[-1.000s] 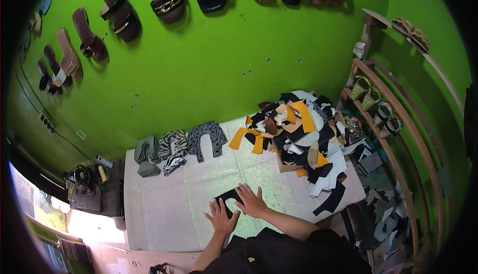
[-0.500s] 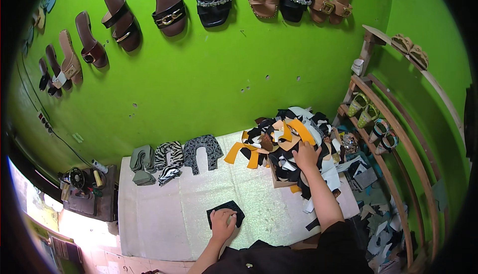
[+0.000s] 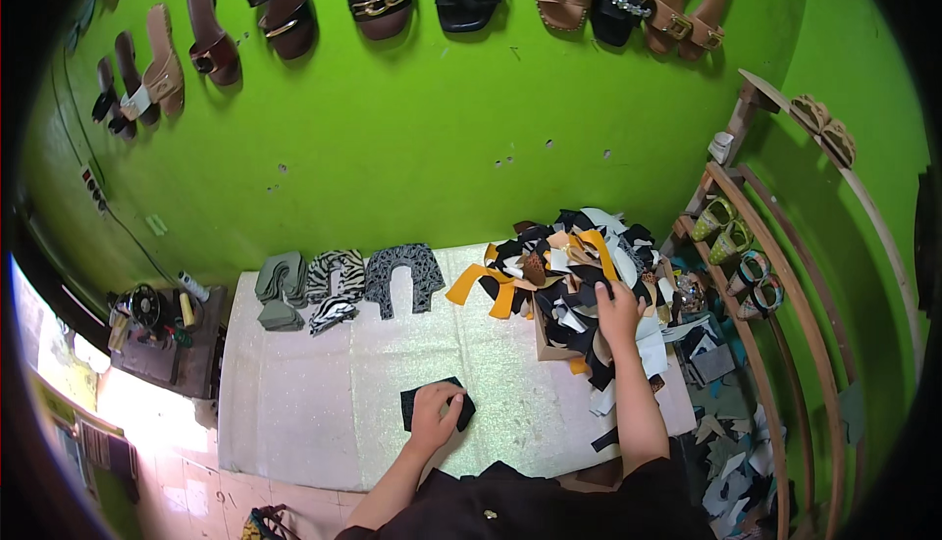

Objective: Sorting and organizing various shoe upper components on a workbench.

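Observation:
Near the front middle of the table, a dark patterned piece of cut material (image 3: 412,403) lies under my left hand (image 3: 433,418). The fingers of that hand are bent over the piece and press it at its right part. My right hand (image 3: 619,316) reaches into a heaped pile of scraps (image 3: 564,265) at the table's right end. Its fingers close around a black scrap (image 3: 589,276), partly hidden by neighbouring pieces. Yellow-orange strips (image 3: 469,283) hang from the pile's left side. A cardboard box (image 3: 552,350) shows below the heap.
Stacks of grey-green pieces (image 3: 282,278), zebra-print pieces (image 3: 336,275) and dark patterned U-shaped pieces (image 3: 403,278) lie along the table's (image 3: 314,393) back left. A wooden rack (image 3: 780,265) with sandals stands right, above scraps on the floor. A sewing machine (image 3: 147,305) is at left.
My right hand has shifted slightly within the pile, its fingers closing, and a black scrap now shows there. My left hand stays on the dark piece. The view has tilted.

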`<state>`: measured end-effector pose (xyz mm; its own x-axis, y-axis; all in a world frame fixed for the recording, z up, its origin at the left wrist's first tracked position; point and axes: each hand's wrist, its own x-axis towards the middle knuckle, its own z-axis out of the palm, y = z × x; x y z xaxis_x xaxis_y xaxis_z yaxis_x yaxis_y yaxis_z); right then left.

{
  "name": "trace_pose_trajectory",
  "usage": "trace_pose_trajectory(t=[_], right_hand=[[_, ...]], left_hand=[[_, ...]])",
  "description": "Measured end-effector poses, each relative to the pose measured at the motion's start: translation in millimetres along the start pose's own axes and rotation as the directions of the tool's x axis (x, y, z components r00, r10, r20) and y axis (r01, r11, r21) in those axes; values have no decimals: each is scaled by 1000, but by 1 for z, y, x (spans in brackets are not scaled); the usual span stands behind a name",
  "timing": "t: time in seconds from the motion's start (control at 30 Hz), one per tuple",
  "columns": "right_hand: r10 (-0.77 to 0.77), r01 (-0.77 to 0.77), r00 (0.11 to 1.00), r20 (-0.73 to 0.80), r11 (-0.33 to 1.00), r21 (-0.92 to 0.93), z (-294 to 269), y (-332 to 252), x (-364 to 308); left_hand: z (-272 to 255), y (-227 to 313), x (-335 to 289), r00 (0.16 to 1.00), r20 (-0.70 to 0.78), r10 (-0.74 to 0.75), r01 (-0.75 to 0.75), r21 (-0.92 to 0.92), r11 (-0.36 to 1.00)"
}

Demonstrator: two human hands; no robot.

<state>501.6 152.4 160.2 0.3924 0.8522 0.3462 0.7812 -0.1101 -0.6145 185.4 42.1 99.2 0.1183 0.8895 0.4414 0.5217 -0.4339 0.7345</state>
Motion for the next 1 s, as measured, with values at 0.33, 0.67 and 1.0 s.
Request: trace_pose_trajectory(t=[0.33, 0.67, 1.0], right_hand=[[-274, -201, 818, 505, 687, 698, -17, -46, -111], [-183, -338, 834, 521, 578, 743, -5, -59, -148], [-279, -72, 904, 324, 647, 759, -4, -54, -147]], left_hand=[[0, 56, 41, 943, 253, -218, 334, -736, 589], [-17, 22, 21, 826, 329, -458, 564, -510, 650], [-49, 14, 16, 853, 494, -168, 504, -699, 508]])
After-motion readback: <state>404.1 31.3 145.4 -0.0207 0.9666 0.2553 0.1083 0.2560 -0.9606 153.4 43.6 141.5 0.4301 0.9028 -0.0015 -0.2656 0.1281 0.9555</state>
